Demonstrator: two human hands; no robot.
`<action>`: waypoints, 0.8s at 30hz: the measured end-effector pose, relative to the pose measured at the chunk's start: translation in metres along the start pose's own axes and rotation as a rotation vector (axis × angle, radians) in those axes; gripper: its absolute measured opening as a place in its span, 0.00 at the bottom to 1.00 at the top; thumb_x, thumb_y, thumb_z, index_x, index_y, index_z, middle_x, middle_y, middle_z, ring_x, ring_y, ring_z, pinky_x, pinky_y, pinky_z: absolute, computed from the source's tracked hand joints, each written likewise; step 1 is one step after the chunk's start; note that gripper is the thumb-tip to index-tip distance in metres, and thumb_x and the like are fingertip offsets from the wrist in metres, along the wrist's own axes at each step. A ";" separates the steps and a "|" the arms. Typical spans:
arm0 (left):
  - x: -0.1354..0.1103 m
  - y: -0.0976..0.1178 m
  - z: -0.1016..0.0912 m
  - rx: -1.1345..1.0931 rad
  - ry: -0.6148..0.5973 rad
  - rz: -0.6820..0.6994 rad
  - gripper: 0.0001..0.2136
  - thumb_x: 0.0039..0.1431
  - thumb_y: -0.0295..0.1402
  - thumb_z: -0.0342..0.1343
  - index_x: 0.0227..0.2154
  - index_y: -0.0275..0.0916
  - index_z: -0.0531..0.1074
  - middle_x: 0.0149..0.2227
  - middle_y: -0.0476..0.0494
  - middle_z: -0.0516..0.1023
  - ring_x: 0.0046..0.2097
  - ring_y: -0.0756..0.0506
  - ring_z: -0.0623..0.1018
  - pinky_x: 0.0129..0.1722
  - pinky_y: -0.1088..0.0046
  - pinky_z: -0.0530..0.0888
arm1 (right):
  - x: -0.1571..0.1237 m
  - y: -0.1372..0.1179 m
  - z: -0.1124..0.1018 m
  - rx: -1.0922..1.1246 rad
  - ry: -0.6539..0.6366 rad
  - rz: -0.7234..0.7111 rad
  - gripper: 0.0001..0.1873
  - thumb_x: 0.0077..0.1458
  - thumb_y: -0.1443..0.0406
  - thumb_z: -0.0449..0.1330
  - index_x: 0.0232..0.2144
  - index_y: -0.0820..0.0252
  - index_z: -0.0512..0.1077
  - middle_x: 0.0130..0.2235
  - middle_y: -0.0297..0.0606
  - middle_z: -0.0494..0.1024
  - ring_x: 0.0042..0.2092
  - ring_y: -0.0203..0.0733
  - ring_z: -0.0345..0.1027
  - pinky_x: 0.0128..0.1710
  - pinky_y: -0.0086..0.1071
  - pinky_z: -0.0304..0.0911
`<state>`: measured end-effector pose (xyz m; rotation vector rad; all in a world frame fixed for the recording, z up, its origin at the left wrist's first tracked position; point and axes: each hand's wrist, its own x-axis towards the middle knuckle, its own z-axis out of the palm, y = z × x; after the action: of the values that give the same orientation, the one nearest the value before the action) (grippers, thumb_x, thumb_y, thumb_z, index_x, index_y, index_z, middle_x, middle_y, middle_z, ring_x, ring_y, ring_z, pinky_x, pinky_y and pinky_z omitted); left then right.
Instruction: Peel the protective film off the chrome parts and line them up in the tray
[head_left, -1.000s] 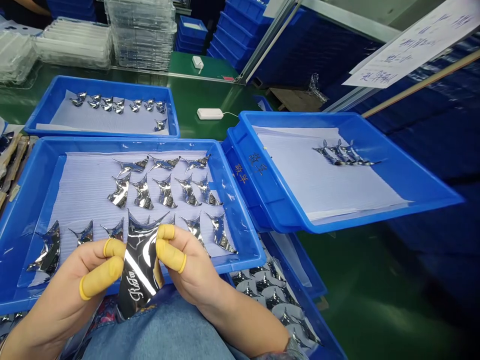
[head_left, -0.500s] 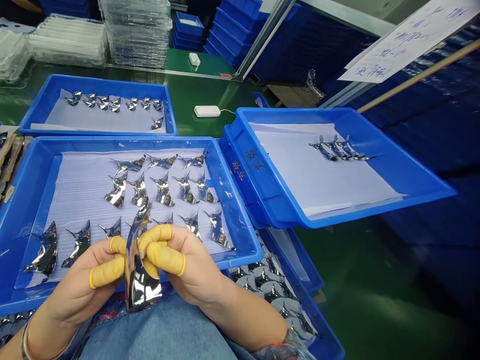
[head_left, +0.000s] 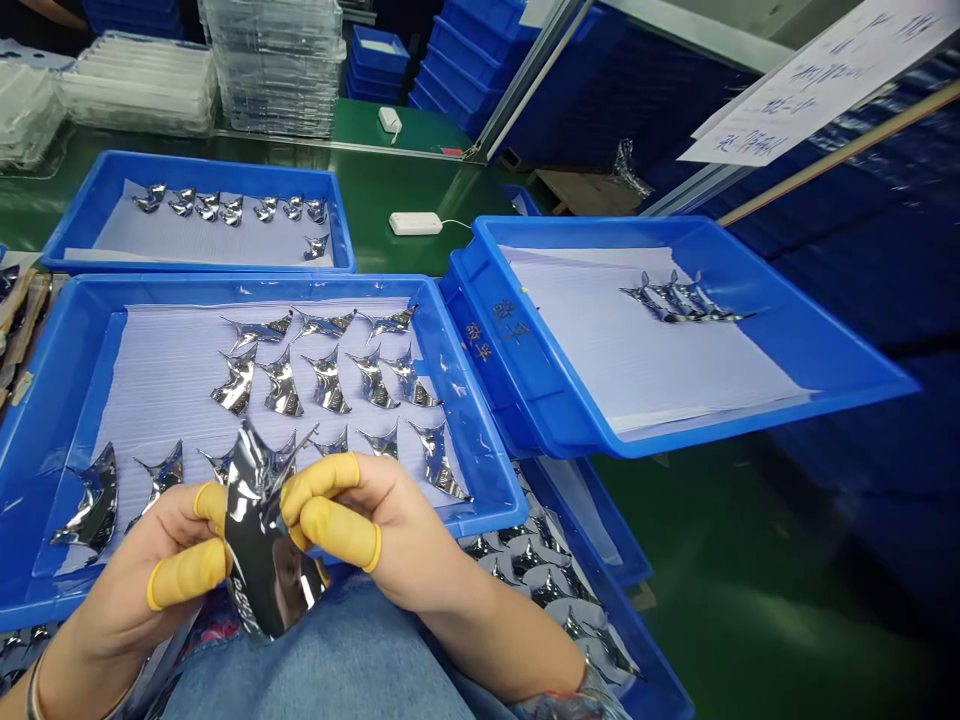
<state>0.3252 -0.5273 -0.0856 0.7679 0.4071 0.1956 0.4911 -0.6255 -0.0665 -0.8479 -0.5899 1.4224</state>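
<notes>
A curved, pointed chrome part with a mirror finish is held up over my lap between both hands. My left hand, in yellow finger cots, pinches its left edge. On its right edge, the cot-covered fingers of my right hand are closed. Just beyond lies a blue tray lined with white paper, bearing rows of similar chrome parts. My hands and the held part hide some of the nearest row.
A blue tray with a few chrome parts tops a stack at right. Another blue tray with small chrome pieces stands behind. Below right is a tray of chrome parts. Clear plastic trays are stacked at the back.
The chrome part has turned from nearly edge-on to showing its broad shiny face. My left hand has shifted slightly left and down; my right hand has moved little.
</notes>
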 end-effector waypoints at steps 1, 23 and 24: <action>-0.004 0.001 -0.001 0.054 0.021 0.019 0.07 0.52 0.38 0.67 0.33 0.44 0.82 0.30 0.48 0.84 0.30 0.48 0.80 0.31 0.79 0.77 | -0.001 -0.001 -0.001 -0.081 0.011 -0.044 0.10 0.54 0.59 0.66 0.29 0.60 0.74 0.28 0.32 0.74 0.27 0.31 0.65 0.28 0.27 0.65; -0.023 0.024 -0.005 0.877 0.429 0.319 0.07 0.48 0.37 0.68 0.32 0.49 0.80 0.27 0.49 0.82 0.28 0.45 0.79 0.28 0.74 0.77 | -0.003 0.000 -0.012 -0.670 0.017 -0.152 0.08 0.57 0.68 0.58 0.39 0.59 0.75 0.40 0.38 0.79 0.41 0.40 0.72 0.46 0.38 0.67; -0.019 0.033 -0.010 0.898 0.504 0.281 0.09 0.46 0.39 0.68 0.32 0.46 0.80 0.27 0.48 0.81 0.27 0.45 0.79 0.26 0.75 0.76 | -0.003 0.001 -0.013 -0.683 0.033 -0.133 0.10 0.57 0.68 0.59 0.42 0.59 0.74 0.41 0.39 0.79 0.43 0.40 0.72 0.47 0.39 0.67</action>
<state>0.3025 -0.5042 -0.0633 1.6744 0.8892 0.4885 0.5006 -0.6306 -0.0741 -1.3324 -1.1154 1.0831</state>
